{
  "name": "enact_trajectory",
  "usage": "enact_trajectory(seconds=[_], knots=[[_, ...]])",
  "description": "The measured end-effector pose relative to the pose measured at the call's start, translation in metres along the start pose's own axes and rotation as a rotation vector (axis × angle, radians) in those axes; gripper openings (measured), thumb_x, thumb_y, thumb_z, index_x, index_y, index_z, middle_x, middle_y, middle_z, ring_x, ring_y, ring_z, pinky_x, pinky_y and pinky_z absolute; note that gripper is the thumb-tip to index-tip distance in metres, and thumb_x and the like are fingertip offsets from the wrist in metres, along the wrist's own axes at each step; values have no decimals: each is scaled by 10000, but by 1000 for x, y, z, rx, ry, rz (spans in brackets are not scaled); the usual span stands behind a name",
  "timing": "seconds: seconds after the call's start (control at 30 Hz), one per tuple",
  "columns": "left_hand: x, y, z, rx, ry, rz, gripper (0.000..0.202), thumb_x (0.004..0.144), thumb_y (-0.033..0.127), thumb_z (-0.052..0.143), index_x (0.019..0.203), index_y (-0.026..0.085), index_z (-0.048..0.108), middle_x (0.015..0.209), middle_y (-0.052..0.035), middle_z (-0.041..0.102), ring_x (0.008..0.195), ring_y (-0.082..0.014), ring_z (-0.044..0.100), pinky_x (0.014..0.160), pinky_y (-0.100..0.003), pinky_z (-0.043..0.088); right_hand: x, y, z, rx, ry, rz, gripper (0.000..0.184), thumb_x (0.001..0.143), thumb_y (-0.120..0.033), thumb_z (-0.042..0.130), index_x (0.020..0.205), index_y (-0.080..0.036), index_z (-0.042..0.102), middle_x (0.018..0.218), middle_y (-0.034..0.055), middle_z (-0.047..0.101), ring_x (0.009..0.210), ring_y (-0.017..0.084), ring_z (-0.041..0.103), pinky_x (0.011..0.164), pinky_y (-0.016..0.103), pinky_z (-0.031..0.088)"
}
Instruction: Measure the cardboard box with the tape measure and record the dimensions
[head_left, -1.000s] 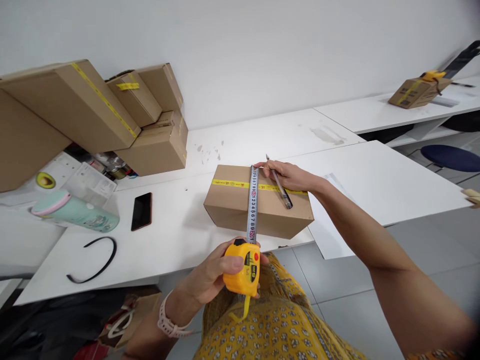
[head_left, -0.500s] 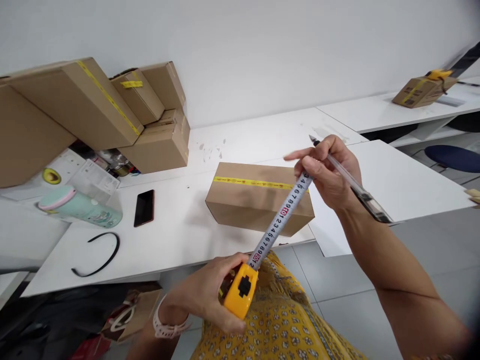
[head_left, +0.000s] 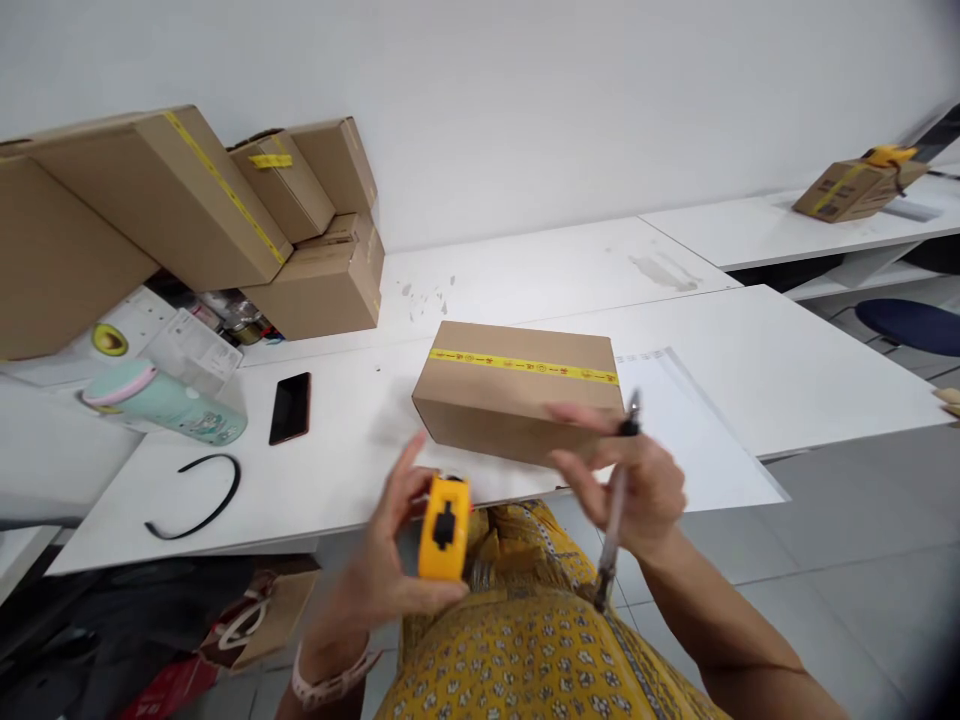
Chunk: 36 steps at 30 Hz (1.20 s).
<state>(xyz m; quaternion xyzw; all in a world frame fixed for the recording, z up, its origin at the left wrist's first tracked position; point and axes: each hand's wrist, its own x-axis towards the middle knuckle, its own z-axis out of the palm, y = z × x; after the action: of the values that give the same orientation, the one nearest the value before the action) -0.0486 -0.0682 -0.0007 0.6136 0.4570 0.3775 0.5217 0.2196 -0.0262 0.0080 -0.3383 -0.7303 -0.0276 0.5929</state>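
1. Left hand (head_left: pixel 394 555): grasping a yellow tape measure (head_left: pixel 444 528), thumb and fingers around the case, no extended blade showing; case held in front of the table edge, presumably to keep it ready near the body

2. Right hand (head_left: pixel 645 490): blurred, carrying a pen (head_left: pixel 613 535) against the palm, tip up; thumb and forefinger spread and bare, the pen likely tucked so to leave them free

3. Cardboard box (head_left: pixel 517 395): on the table just beyond both grips, behind the right fingers; contact with them cannot be told; set lengthwise near the edge, probably for easy reach; top closed under yellow printed tape, contents hidden

4. Paper sheets (head_left: pixel 697 430): beyond and to the right of the right grip, within reach of the pen hand

5. Phone (head_left: pixel 290 408): flat, left of the left grip and farther out

6. Mint bottle (head_left: pixel 180 405): farther left than the phone, lying tilted, lidded, contents hidden

7. Stacked cartons (head_left: pixel 319 290): well beyond the left grip, against the wall, apparently piled there to spare work space; contents hidden

8. Paper bag (head_left: pixel 281 620): below table level, left of the left grip; contents unclear
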Motion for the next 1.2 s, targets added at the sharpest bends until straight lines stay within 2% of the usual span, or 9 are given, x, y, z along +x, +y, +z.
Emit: enact_trajectory(seconds=[0.1, 0.17, 0.3, 0.43, 0.6, 0.77, 0.9, 1.0, 1.2], knots=[[20, -21, -34, 301, 365, 8, 1154, 669, 424, 860, 1613, 313, 206, 1277, -119, 602, 1110, -327, 643, 891, -441, 566, -17, 28, -17, -205, 264, 294, 243, 876, -216, 701, 864, -250, 461, 1069, 71, 775, 956, 226, 748, 797, 377, 587], [41, -40, -57, 612, 497, -136, 990, 715, 437, 794, 1571, 275, 324, 1318, -135, 592, 1135, -350, 629, 929, -492, 542, -32, 45, -26, -256, 330, 466, 246, 880, -296, 698, 867, -244, 458, 1104, 115, 763, 998, 261, 739, 875, 450, 566], [80, -76, -90, 995, 521, -470, 748, 804, 404, 669, 1498, 220, 459, 1381, -208, 557, 1285, -453, 521, 997, -640, 449, -57, 61, -35, -224, 254, 725, 290, 875, -408, 689, 877, -237, 455, 1185, 161, 735, 1045, 285, 721, 914, 489, 531], [101, -93, -101, 980, 513, -492, 639, 822, 347, 624, 1432, 173, 543, 1388, -251, 562, 1314, -505, 476, 999, -720, 395, -65, 61, -35, -111, 189, 860, 292, 890, -471, 652, 884, -234, 482, 1222, 149, 726, 1096, 271, 698, 890, 442, 527], [117, -82, -85, 860, 547, -277, 660, 897, 400, 556, 1473, 84, 488, 1609, -240, 342, 1538, -434, 161, 1216, -638, 147, -60, 63, -30, -3, 193, 1007, 368, 879, -580, 609, 839, -226, 518, 1091, 108, 753, 1004, 251, 689, 768, 355, 513], [136, -54, -45, 490, 377, -41, 682, 1057, 519, 95, 1522, 167, 448, 1516, -117, 539, 1414, -247, 490, 1163, -411, 408, -45, 68, -21, 176, 130, 1056, 407, 800, -575, 703, 789, -224, 496, 957, 75, 738, 904, 229, 677, 709, 320, 508], [127, -54, -21, 15, 358, 109, 641, 989, 611, 459, 1480, 203, 513, 1514, -110, 541, 1425, -297, 476, 1167, -422, 419, -45, 74, -22, 315, 48, 1014, 386, 805, -497, 742, 823, -228, 464, 1180, 118, 714, 948, 216, 683, 711, 315, 524], [105, -73, -9, -62, 428, 149, 660, 943, 517, 617, 1522, 250, 448, 1533, -92, 519, 1422, -289, 478, 1173, -414, 418, -60, 83, -20, 314, -77, 911, 356, 812, -427, 750, 875, -237, 456, 1288, 128, 661, 971, 205, 683, 756, 343, 541], [84, -119, 5, -47, 533, 131, 769, 918, 459, 665, 1566, 244, 313, 1447, -127, 559, 1323, -247, 561, 1124, -394, 451, -84, 105, 11, 186, -268, 732, 207, 881, -366, 624, 902, -247, 455, 1120, 95, 689, 1003, 217, 674, 851, 390, 529]])
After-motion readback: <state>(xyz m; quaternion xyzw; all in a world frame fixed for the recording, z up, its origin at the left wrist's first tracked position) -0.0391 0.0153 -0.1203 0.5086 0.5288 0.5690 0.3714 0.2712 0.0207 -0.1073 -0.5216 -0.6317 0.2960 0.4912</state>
